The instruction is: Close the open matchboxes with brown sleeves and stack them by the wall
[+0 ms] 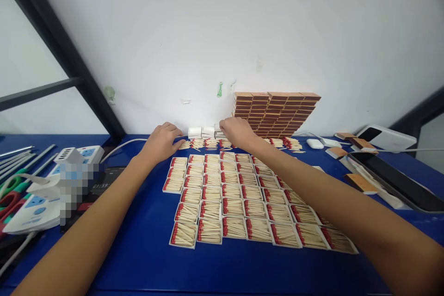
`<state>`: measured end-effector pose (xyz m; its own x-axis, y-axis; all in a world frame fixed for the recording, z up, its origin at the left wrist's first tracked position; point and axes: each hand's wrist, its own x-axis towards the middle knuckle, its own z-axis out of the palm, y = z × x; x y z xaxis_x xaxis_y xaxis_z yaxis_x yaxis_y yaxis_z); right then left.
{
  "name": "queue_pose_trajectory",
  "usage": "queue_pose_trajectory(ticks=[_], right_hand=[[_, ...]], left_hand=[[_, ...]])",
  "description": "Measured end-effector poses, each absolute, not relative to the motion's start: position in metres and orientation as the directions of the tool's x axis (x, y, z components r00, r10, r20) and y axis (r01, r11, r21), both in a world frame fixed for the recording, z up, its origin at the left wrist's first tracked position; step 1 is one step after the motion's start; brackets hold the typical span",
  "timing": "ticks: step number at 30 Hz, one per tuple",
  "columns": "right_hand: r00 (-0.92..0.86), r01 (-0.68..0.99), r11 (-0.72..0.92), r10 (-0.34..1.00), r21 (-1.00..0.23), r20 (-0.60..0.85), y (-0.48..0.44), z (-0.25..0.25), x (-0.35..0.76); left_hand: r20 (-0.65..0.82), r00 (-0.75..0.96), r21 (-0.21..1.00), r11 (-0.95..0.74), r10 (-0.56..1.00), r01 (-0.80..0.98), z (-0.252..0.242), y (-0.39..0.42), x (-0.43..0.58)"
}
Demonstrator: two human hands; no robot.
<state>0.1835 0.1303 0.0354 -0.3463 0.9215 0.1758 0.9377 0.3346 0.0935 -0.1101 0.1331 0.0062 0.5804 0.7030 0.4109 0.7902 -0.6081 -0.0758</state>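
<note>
My left hand (163,141) reaches to the back of the blue table, thumb and fingers apart, beside the left end of a row of loose matches (208,144). Small white matchbox trays (194,132) are stacked against the wall between my hands. My right hand (237,130) is at the right end of these trays, fingers bent together; its fingertips meet the trays, and what they may hold is hidden. In front lie rows of white trays filled with red-tipped matches (231,190). My right forearm covers part of those rows.
A stepped stack of brown matchbox sleeves (277,111) leans at the wall on the right. Further right are an earbud case (315,143), a phone (398,180), a white power bank (388,138) and loose sleeves (362,183). Power strips (34,212) and cables lie left.
</note>
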Motion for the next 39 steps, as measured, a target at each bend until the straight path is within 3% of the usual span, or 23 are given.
queue_pose_trajectory(ticks=[9, 13, 15, 19, 22, 32, 39], right_hand=[[-0.383, 0.924, 0.377, 0.905, 0.069, 0.185, 0.127, 0.041, 0.188], [-0.478, 0.878, 0.472, 0.846, 0.085, 0.238, 0.115, 0.041, 0.193], [-0.531, 0.84, 0.541, 0.808, 0.033, 0.258, 0.108, 0.038, 0.2], [-0.617, 0.745, 0.64, 0.768, -0.188, 0.17, 0.093, 0.03, 0.218], [-0.638, 0.722, 0.645, 0.761, -0.251, 0.123, 0.085, 0.023, 0.229], [-0.626, 0.745, 0.631, 0.774, -0.216, 0.099, 0.084, 0.013, 0.229], [-0.642, 0.721, 0.643, 0.76, -0.259, 0.1, 0.079, 0.019, 0.229]], left_hand=[[0.393, 0.594, -0.098, -0.61, 0.703, 0.787, 0.007, 0.132, -0.109], [0.399, 0.592, -0.091, -0.613, 0.7, 0.785, 0.008, 0.13, -0.106], [0.398, 0.596, -0.099, -0.613, 0.698, 0.784, 0.009, 0.129, -0.105], [0.384, 0.609, -0.122, -0.616, 0.694, 0.778, 0.01, 0.128, -0.104], [0.385, 0.607, -0.114, -0.616, 0.696, 0.779, 0.008, 0.129, -0.104], [0.383, 0.602, -0.092, -0.619, 0.701, 0.78, 0.009, 0.127, -0.103], [0.381, 0.602, -0.094, -0.618, 0.702, 0.781, 0.008, 0.128, -0.106]])
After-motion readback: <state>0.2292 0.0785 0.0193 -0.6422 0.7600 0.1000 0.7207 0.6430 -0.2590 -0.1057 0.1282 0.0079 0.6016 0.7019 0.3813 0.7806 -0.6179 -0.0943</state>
